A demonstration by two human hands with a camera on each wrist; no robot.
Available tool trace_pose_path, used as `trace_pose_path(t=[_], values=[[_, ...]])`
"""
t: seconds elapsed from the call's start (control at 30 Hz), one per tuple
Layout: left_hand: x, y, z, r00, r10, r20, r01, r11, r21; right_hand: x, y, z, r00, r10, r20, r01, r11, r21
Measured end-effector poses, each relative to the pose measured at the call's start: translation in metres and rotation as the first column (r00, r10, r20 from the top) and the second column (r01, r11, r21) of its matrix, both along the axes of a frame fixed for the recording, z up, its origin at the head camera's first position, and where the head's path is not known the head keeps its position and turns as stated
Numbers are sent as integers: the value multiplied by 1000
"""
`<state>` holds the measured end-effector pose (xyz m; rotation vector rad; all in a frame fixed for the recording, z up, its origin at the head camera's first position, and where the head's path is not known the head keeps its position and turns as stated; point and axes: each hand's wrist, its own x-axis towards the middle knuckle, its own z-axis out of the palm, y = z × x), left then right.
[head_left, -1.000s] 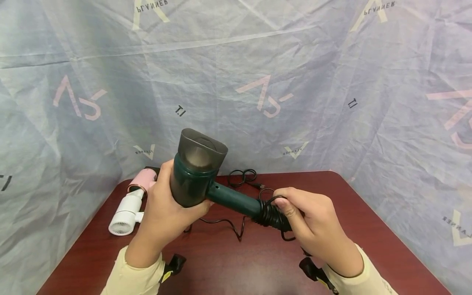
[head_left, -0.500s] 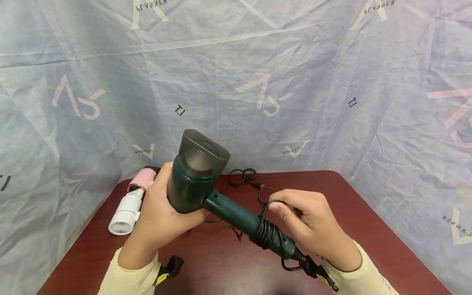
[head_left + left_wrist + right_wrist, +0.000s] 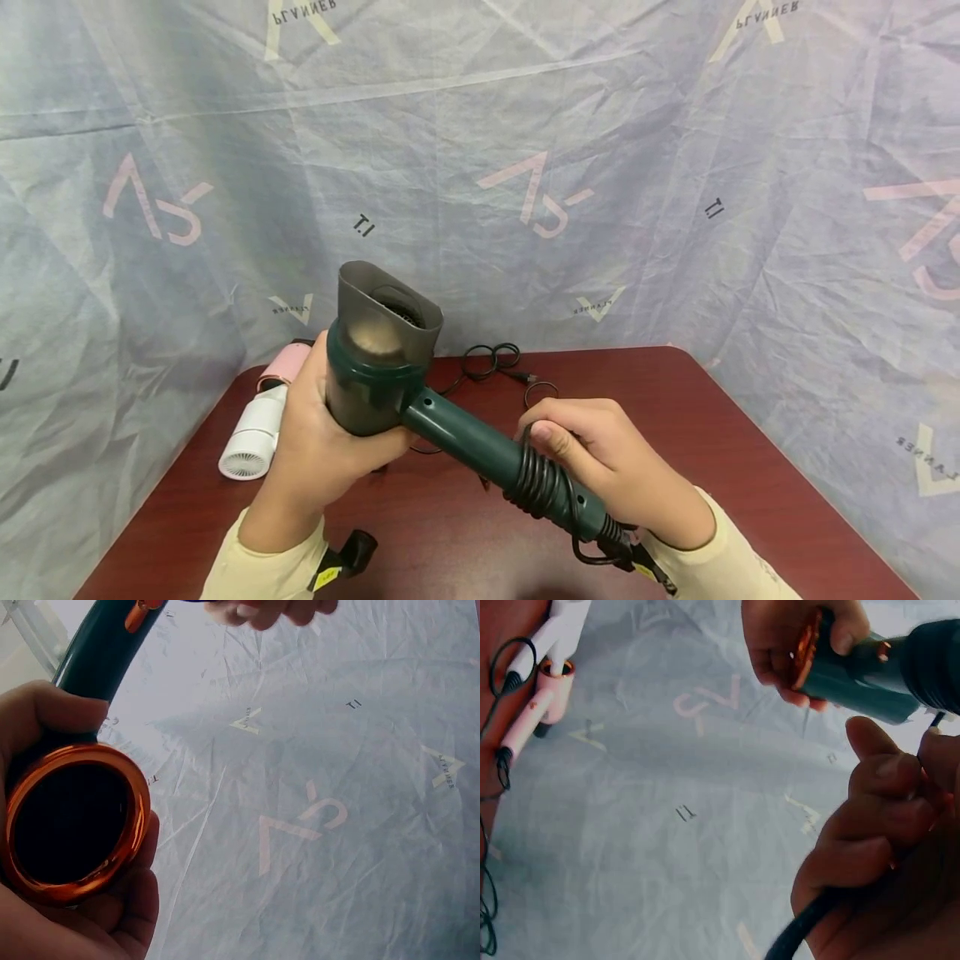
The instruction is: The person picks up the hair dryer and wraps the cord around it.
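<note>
We expect a barrel-heavy hair dryer [image 3: 456, 429].
Our left hand [image 3: 315, 437] grips its stiff barrel [image 3: 367, 398] at ten o'clock, probably surest; our right hand [image 3: 596, 450] pinches bendy cord [image 3: 542, 483] toward four.

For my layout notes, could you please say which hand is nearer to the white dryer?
Left. In the head view, the left hand, gripping the green dryer, appears beside the white dryer; the right hand, pinching the cord, is farther right.

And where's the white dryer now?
In the head view, the white dryer lies on the table at left, nearer than the pink dryer, left of the left hand.
</note>
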<state>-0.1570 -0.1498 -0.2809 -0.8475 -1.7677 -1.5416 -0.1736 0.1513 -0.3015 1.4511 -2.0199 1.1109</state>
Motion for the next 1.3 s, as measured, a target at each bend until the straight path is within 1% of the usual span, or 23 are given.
trace_pose_path(t=[0.07,0.1,0.2,0.27,0.3,0.37,0.43,0.47,0.5,0.57,0.63,0.67,0.7,0.77,0.83,0.87,0.97,1.0,1.03,1.1,1.17,1.23,1.3], values=[[0,0,0,1000,3,-2,-3,1000,14,-1,-3,-2,998,7,69,-9,1000,29],[0,0,0,1000,10,-2,-10,1000,21,-1,-4,-3,993,24,112,-28,999,38],[-1,1,0,1000,11,-14,-11,999,48,-3,-8,-7,970,99,221,-112,993,46],[-1,1,0,1000,2,-27,0,997,72,-4,-10,-9,956,130,262,-148,988,50],[-1,1,0,999,-1,-33,4,997,81,-4,-11,-10,957,125,261,-145,988,57],[-2,2,1,999,-6,-46,11,996,94,-6,-11,-11,967,81,243,-103,991,79],[-2,2,2,999,3,-48,2,995,100,-7,-11,-11,977,39,211,-61,993,99],[-3,3,2,999,5,-43,0,995,102,-6,-10,-12,978,31,207,-53,993,103],[-3,3,2,999,13,-38,-9,995,102,-6,-10,-12,979,36,203,-57,993,99],[-3,4,2,999,17,-27,-14,994,109,-5,-10,-13,976,74,204,-91,993,75],[-3,5,2,1000,5,-18,-3,992,127,-2,-11,-15,975,98,202,-109,993,47],[-3,5,2,1000,-7,-20,9,990,138,-1,-13,-15,973,125,197,-134,990,34],[-3,5,2,1000,-13,-25,17,989,146,0,-14,-15,974,136,179,-143,989,27],[-3,6,3,999,-29,-46,36,986,164,3,-17,-14,973,148,176,-153,988,15],[-3,8,5,997,-36,-68,47,983,175,6,-21,-12,968,162,193,-167,986,13],[-3,8,5,996,-39,-78,53,982,180,8,-22,-12,959,167,227,-174,985,12],[-1,10,8,995,-31,-96,50,980,194,14,-24,-11,938,119,327,-131,991,15],[0,10,9,994,-22,-104,43,979,199,15,-24,-12,933,89,348,-104,994,25],[1,11,10,994,-14,-112,38,977,210,17,-25,-13,927,40,373,-64,997,52],[3,12,11,992,14,-125,16,972,235,18,-25,-16,932,-41,359,1,994,112],[4,13,12,990,46,-135,-10,966,258,19,-26,-19,938,-97,331,45,986,163],[5,13,13,989,57,-140,-16,960,278,20,-28,-21,947,-132,294,74,977,202],[6,14,13,988,63,-142,-20,959,284,20,-29,-23,958,-137,250,88,976,200]])
